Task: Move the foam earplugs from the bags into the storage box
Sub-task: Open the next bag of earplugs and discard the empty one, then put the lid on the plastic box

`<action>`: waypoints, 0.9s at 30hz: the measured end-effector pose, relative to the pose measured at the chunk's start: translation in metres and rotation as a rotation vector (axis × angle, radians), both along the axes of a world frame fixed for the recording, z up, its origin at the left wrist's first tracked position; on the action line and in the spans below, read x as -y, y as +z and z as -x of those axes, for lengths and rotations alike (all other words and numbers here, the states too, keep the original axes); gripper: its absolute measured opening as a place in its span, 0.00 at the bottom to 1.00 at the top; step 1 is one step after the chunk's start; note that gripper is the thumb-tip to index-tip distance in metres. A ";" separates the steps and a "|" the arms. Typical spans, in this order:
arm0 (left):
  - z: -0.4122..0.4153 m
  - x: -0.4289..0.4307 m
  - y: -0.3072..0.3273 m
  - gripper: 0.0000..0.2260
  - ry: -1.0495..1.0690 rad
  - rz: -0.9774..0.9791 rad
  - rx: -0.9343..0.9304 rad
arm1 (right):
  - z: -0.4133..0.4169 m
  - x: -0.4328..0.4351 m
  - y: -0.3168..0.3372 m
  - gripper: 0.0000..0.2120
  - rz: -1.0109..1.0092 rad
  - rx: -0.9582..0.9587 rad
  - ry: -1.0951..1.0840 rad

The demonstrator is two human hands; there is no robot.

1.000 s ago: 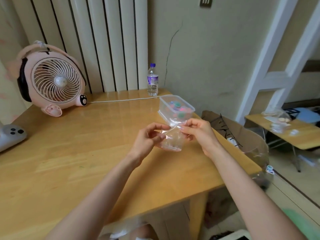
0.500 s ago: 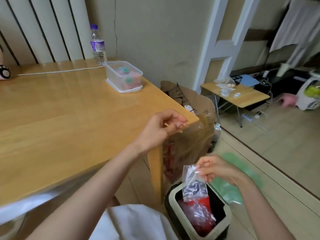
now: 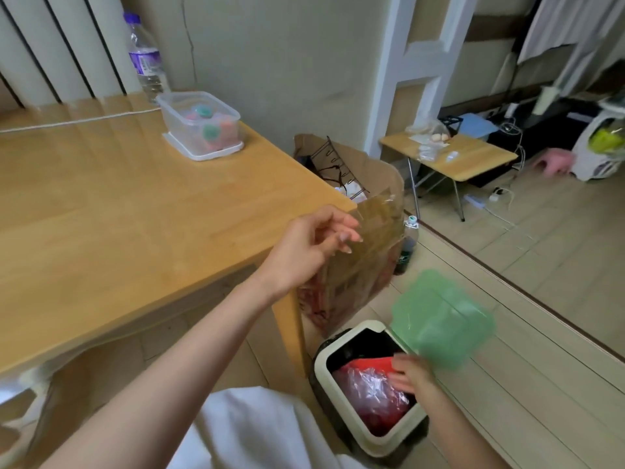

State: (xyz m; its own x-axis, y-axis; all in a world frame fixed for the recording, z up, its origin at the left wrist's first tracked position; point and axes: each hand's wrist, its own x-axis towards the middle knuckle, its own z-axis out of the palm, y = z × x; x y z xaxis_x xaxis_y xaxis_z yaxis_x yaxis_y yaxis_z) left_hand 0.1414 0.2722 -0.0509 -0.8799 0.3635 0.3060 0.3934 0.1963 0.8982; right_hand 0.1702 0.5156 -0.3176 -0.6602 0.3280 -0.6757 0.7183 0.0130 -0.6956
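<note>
A clear, rectangular plastic storage box (image 3: pixel 199 123) stands upright and uncovered near the far right corner of the wooden table (image 3: pixel 101 214). It rests on a flat white lid (image 3: pixel 203 151) that shows beneath it. Inside lies a loose heap of foam earplugs (image 3: pixel 211 128) in pink, teal and orange, visible through the walls.

soft dim daylight, glare on table (image 3: pixel 101 204), motion blur, wide-angle edge distortion

I see the clear plastic storage box (image 3: pixel 201 125) on the wooden table (image 3: pixel 101 214), clear water bottle (image 3: pixel 145 59) behind it.
</note>
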 end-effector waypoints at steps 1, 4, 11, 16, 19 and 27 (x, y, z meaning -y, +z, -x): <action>0.003 -0.001 0.003 0.07 0.004 -0.016 -0.005 | 0.012 0.001 0.023 0.13 0.005 -0.096 -0.020; 0.014 0.002 0.015 0.08 0.053 -0.049 -0.033 | 0.055 0.006 0.114 0.11 0.051 -0.443 -0.096; 0.076 0.040 0.050 0.06 0.329 -0.041 -0.042 | 0.119 0.066 0.303 0.07 -0.042 -0.891 0.097; 0.130 0.092 0.063 0.08 0.567 -0.020 0.023 | 0.164 0.148 0.348 0.08 0.008 -0.907 0.327; 0.148 0.123 0.068 0.08 0.637 0.030 0.020 | 0.184 0.195 0.353 0.08 0.044 -0.890 0.411; 0.179 0.198 0.068 0.08 0.861 0.127 -0.014 | 0.229 0.288 0.347 0.13 -0.091 -0.797 0.582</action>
